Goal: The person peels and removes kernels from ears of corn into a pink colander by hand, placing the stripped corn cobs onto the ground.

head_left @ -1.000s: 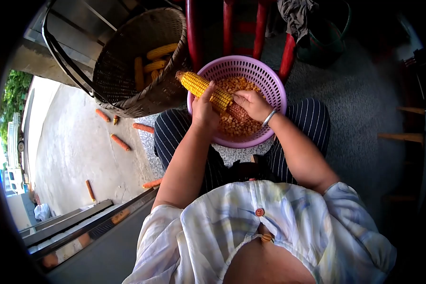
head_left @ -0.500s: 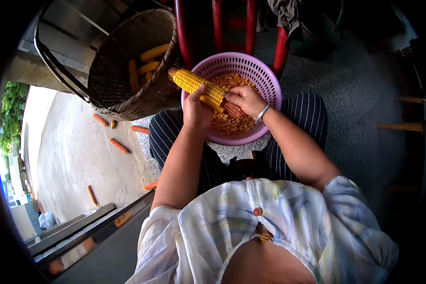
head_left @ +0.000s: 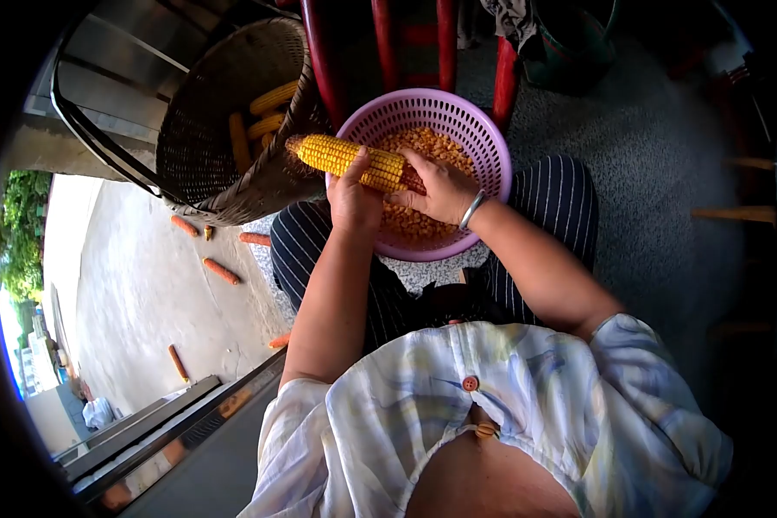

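Corn cob (head_left: 341,159) over a purple colander (head_left: 473,129), left hand (head_left: 356,200) clasped around its middle, brown-tipped end jutting toward nine o'clock, right hand (head_left: 445,192) pinching the stripped, reddish end between three and four o'clock.

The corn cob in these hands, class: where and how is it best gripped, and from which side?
Probably grip around its free end, coming from the picture's left: that kernel-covered stretch of the corn cob juts out past the left hand, while the right hand largely covers the partly bare other end.
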The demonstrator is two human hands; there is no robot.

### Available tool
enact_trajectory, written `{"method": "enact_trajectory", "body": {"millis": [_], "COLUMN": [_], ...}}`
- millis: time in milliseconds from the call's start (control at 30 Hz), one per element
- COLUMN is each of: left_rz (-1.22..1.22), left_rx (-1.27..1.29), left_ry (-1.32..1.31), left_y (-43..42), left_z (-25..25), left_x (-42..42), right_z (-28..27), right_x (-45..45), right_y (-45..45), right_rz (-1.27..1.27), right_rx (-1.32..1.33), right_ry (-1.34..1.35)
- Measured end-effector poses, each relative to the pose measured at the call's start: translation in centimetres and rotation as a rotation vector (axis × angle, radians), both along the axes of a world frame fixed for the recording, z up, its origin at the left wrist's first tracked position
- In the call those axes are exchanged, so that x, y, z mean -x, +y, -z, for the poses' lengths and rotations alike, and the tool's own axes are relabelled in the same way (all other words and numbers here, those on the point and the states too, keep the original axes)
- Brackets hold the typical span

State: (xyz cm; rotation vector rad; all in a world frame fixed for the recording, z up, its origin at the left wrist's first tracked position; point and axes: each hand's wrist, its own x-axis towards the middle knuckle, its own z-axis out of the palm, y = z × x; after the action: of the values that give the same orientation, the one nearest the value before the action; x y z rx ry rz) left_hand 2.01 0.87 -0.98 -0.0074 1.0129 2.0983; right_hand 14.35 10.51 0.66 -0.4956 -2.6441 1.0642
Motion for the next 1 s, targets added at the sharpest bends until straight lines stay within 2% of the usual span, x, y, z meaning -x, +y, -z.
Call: {"method": "enact_trajectory", "body": {"millis": [33, 100, 167, 267, 367, 400, 500, 633, 700, 733, 833, 900, 967, 1000], "left_rz": [-0.016, -0.029, -0.003, 0.025, 0.007, 0.007, 0.001, 0.004, 0.033, 0.029, 0.039, 0.054, 0.044, 0.043], "left_rx": [0.032, 0.066, 0.032, 0.048, -0.020, -0.020, -0.003, 0.029, 0.027, 0.004, -0.036, -0.050, -0.036, -0.036], "left_ry": [0.041, 0.081, 0.060, 0.084, -0.063, -0.064, -0.031, 0.001, 0.001, -0.014, -0.021, -0.018, -0.119, -0.119], "left_y": [0.1, 0.2, 0.0, -0.1, 0.0, -0.1, 0.1, 0.1, 0.0, 0.0, -0.1, -0.1, -0.2, -0.2], "left_z": [-0.5, -0.6, 0.0, 0.1, -0.4, -0.6, -0.9, -1.2, -1.1, -0.7, -0.1, -0.1, -0.8, -0.9], "left_x": [-0.4, -0.5, -0.3, -0.1, 0.0, -0.1, -0.5, -0.7, -0.7, -0.5, 0.1, 0.3, 0.2, 0.2], "right_z": [0.1, 0.3, 0.3, 0.8, -0.2, -0.1, -0.3, 1.5, 2.5, 2.4, 2.0, 1.7, 1.6, 1.0], "right_x": [0.3, 0.8, 0.7, 0.5, 0.3, 0.5, 0.3, 1.0, 1.3, 1.1, 0.9, 0.7, 0.5, 0.2], "right_y": [-0.2, -0.3, 0.3, 1.1, 1.9, 1.8, 1.9, 1.8, 1.5, 1.7, 1.9, 2.3, 2.7, 2.6], "right_rz": [0.003, 0.026, 0.005, -0.120, -0.140, -0.139, -0.126, -0.222, -0.087, -0.135, -0.226, -0.238, -0.253, -0.242], "right_rx": [0.003, 0.037, 0.086, 0.171, 0.304, 0.315, 0.443, 0.234, 0.533, 0.623, 0.731, 0.744, 0.927, 0.970], "right_ry": [-0.002, -0.183, -0.166, 0.101, 0.029, 0.103, 0.085, 0.002, -0.097, -0.034, 0.092, 0.085, -0.042, -0.005]}}
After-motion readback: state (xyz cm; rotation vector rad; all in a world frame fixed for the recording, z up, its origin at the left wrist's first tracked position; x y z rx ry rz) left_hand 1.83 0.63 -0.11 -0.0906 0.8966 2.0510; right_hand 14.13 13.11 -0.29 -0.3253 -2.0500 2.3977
